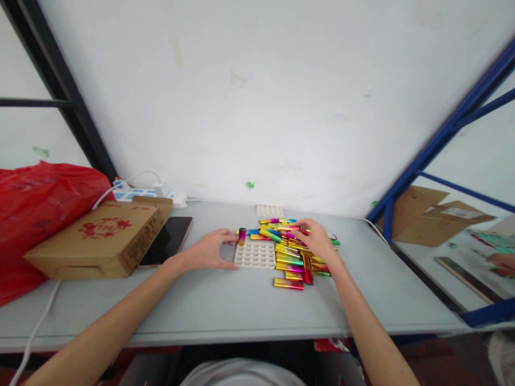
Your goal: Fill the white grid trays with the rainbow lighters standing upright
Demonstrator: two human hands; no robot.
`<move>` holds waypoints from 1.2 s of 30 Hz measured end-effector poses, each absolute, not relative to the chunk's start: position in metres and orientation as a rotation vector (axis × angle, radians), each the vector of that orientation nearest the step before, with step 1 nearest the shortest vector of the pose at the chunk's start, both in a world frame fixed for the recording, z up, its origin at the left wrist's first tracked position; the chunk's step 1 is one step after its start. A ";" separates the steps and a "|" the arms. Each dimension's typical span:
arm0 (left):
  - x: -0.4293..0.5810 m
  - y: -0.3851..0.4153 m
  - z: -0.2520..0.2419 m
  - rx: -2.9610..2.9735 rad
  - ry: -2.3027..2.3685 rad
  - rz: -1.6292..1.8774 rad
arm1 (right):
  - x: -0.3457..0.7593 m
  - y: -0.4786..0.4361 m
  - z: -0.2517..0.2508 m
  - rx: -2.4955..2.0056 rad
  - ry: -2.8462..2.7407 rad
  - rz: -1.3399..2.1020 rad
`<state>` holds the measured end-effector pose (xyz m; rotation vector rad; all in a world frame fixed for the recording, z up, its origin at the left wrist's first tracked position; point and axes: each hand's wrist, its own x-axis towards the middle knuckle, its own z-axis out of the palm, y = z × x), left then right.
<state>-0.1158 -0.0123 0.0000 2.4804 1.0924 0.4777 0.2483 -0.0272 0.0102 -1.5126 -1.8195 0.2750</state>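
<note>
A white tray with rows of round holes lies on the grey table. One shiny multicoloured lighter stands upright in its far left corner. My left hand rests against the tray's left edge, fingers curled around it. To the right lies a pile of shiny rainbow-coloured lighters. My right hand reaches into the pile's far side, fingers closed on one of the lighters.
A dark phone leans against a flat cardboard box at left, beside a red plastic bag and a power strip. Another white tray lies by the wall. A blue rack frame stands at right, another person's hand beyond it.
</note>
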 end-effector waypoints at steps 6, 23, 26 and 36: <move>-0.118 -0.010 -0.005 2.498 1.060 0.505 | 0.199 -0.015 0.035 -1.055 -1.282 0.829; -0.117 -0.011 -0.006 2.514 1.029 0.509 | 0.125 -0.045 0.001 -1.315 -1.716 0.282; -0.117 -0.012 -0.005 2.513 1.037 0.514 | 0.123 -0.046 -0.001 -1.329 -1.696 0.262; -0.117 -0.011 -0.006 2.517 1.025 0.526 | 0.123 -0.049 0.004 -1.267 -1.721 0.327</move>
